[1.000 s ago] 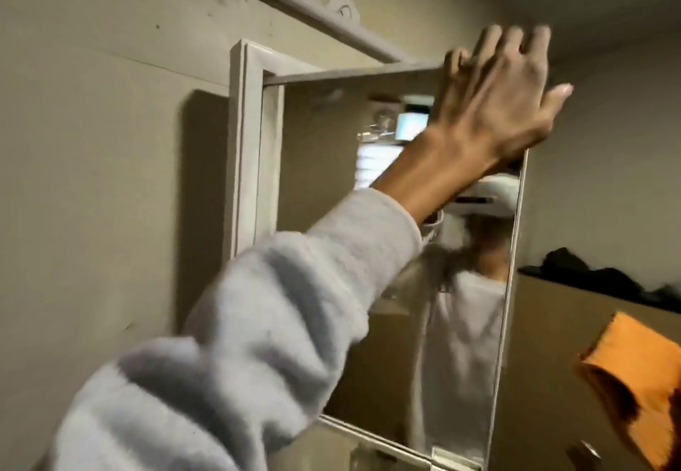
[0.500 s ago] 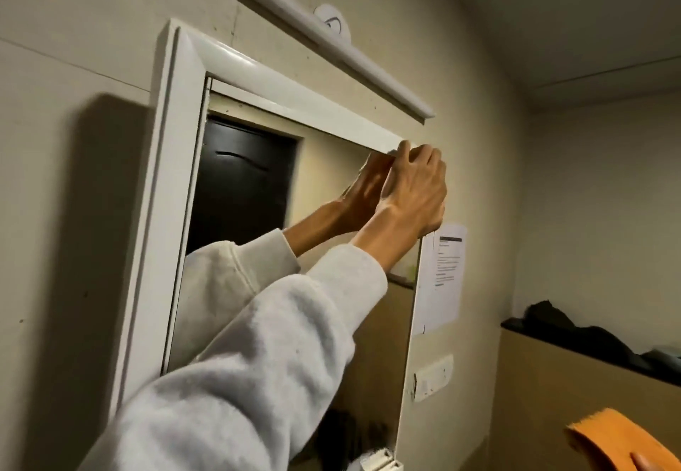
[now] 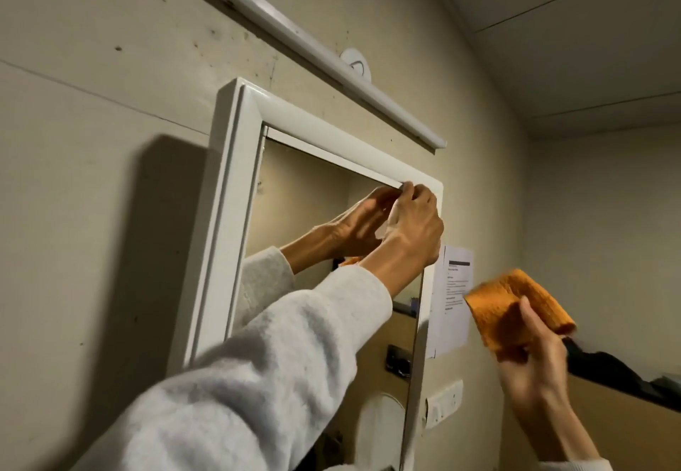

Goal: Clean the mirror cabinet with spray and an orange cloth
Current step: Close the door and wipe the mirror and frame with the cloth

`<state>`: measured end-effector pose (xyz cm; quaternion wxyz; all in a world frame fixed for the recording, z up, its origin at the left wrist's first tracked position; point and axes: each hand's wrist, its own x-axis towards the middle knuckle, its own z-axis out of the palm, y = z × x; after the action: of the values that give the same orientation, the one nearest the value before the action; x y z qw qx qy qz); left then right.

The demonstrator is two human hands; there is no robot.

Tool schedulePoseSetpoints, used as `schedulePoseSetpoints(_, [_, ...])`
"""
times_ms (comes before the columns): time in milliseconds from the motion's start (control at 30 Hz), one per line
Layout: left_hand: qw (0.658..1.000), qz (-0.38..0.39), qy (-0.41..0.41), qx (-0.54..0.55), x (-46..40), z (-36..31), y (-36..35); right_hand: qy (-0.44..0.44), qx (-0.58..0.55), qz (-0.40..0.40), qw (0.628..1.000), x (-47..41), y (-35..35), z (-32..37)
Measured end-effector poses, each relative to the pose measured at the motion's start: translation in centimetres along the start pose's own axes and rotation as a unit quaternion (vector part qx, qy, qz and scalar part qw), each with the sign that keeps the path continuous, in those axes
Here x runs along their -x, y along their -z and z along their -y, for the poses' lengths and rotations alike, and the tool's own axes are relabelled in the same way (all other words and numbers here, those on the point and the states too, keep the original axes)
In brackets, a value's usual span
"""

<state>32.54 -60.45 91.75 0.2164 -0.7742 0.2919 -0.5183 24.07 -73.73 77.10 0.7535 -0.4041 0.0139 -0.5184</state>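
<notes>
The white-framed mirror cabinet [image 3: 236,190] hangs on the beige wall at centre. Its mirror door [image 3: 298,190] lies nearly flush with the frame. My left hand [image 3: 412,227] reaches up in a grey sleeve and pinches the door's top right corner; its reflection meets it in the glass. My right hand [image 3: 530,367] is raised at the right, apart from the cabinet, and grips a folded orange cloth [image 3: 516,304]. No spray bottle is in view.
A white light bar [image 3: 302,42] runs along the wall above the cabinet. A printed paper notice [image 3: 453,282] and a white switch plate [image 3: 442,404] sit right of the frame. Dark clothing [image 3: 619,374] lies on a tan ledge at the lower right.
The mirror door has swung from wide open to nearly flush with the frame, my left hand staying on its top corner. My right hand has risen with the orange cloth towards the cabinet.
</notes>
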Motion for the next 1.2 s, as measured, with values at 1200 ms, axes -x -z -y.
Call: schedulePoseSetpoints(1200, [0.545,-0.253,0.363,0.713,26.4,5.6,-7.2,0.501,0.328,0.392,0.699,16.0,-15.8,-10.1])
